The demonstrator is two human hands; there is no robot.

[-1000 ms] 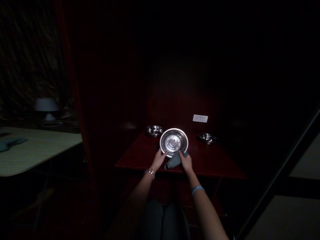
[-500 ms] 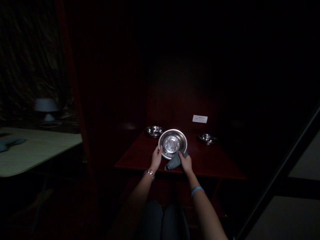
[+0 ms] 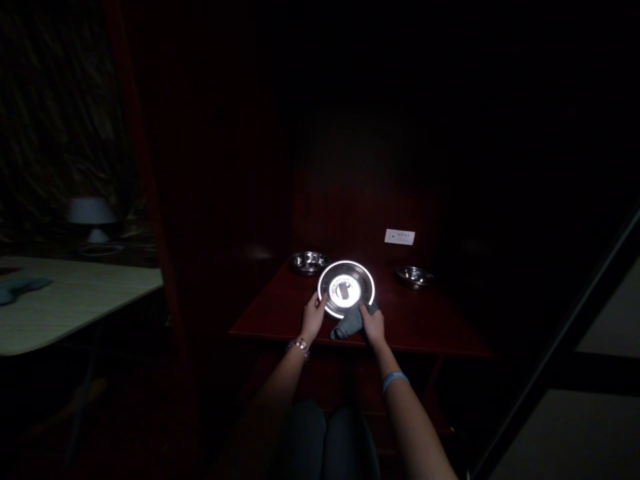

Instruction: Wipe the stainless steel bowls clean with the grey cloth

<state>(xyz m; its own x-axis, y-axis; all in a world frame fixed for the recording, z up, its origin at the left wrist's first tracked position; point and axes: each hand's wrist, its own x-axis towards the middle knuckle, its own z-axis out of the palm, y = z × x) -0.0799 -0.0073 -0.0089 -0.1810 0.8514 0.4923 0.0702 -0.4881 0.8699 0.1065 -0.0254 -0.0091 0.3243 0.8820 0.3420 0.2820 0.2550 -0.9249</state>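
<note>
A shiny steel bowl [image 3: 345,268] is held up over the desk, its inside tilted toward me and bright with glare at the bottom. My left hand [image 3: 313,316] grips its lower left rim, with the thumb on the inner side. At the lower right rim, my right hand [image 3: 373,325] is closed on a grey-green cloth [image 3: 349,323], pressing it against the bowl. Part of the cloth hangs down to the left of that hand. The fingers behind the bowl are hidden.
On the dark red desk [image 3: 270,307], one steel bowl [image 3: 309,263] stands at the back left and another steel bowl [image 3: 415,277] at the right. A white socket [image 3: 400,237] is on the back wall. Left, a pale table [image 3: 85,300] carries a cloth [image 3: 23,288]; a lamp [image 3: 92,212] stands behind.
The bowl has tilted slightly, so its bottom and rim now shine much brighter. Both hands keep their hold, with the cloth in nearly the same place.
</note>
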